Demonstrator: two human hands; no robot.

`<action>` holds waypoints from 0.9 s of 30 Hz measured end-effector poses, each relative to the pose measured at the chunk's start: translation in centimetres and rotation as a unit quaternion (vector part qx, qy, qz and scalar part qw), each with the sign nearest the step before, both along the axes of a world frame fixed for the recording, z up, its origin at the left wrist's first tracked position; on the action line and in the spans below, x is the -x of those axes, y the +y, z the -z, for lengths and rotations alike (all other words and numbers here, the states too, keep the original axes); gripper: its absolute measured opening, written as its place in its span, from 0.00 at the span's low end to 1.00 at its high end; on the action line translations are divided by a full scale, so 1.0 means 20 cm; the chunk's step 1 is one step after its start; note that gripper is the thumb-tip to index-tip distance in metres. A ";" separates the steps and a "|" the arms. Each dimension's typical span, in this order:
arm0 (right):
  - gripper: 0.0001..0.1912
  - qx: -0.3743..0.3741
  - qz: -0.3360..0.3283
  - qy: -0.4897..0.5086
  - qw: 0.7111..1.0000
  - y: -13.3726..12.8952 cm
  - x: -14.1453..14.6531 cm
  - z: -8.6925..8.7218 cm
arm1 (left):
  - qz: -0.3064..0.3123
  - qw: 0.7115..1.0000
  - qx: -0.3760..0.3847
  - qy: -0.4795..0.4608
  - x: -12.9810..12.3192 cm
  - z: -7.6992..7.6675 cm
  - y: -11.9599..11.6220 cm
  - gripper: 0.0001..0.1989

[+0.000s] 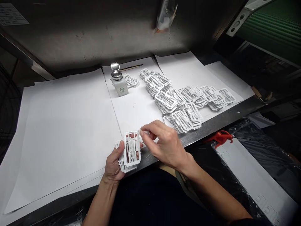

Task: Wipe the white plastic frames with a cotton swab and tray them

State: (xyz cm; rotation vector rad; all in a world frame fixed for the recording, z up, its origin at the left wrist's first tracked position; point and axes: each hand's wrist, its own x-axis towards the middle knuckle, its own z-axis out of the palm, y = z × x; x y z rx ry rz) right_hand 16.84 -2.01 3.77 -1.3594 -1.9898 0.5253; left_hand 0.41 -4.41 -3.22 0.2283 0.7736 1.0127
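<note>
Before me runs a dark metal bench [217, 118], its front edge bare, with at least 3 white sheets [68, 125] spread over it. On those I have many stacks of white cut-out frames [166, 101] to the right, 1 white bottle [121, 87] with a raised metal cap, 1 smaller pile [132, 80] just beside it, and 1 slender stick [131, 67] behind.

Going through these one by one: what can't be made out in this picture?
All in the head view:
Right hand: what its fingertips pinch, if anything; the fingers mostly cover it.
Left hand: most fingers, hidden behind the white frames.
Bottle: its green print is too small to read.
Wall sheet: print too small, left edge cut off.
Plastic bag: contents blurred, top cut off.
</note>
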 end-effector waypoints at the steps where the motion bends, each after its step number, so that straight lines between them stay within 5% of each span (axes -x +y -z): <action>1: 0.09 0.018 -0.009 0.001 1.000 -0.02 0.00 0.01 | -0.007 1.000 0.000 0.005 0.00 -0.01 0.01 0.18; 8: 0.07 0.178 -0.115 0.007 0.977 -0.19 -0.03 0.03 | -0.017 0.999 0.008 0.031 0.00 -0.05 0.03 0.18; 15: 0.05 0.232 -0.081 0.087 0.965 -0.21 -0.09 0.00 | -0.053 0.995 -0.044 0.068 0.04 -0.10 -0.01 0.18; 17: 0.05 0.232 -0.088 0.090 0.964 -0.20 -0.08 0.01 | -0.089 0.979 -0.081 0.166 0.08 -0.13 -0.05 0.18; 21: 0.04 0.237 -0.113 0.078 0.962 -0.18 -0.04 0.01 | -0.155 0.899 -0.126 0.391 0.16 -0.20 -0.13 0.21; 27: 0.05 0.230 -0.122 0.086 0.962 -0.21 0.01 -0.01 | -0.178 0.867 -0.119 0.450 0.22 -0.24 -0.18 0.21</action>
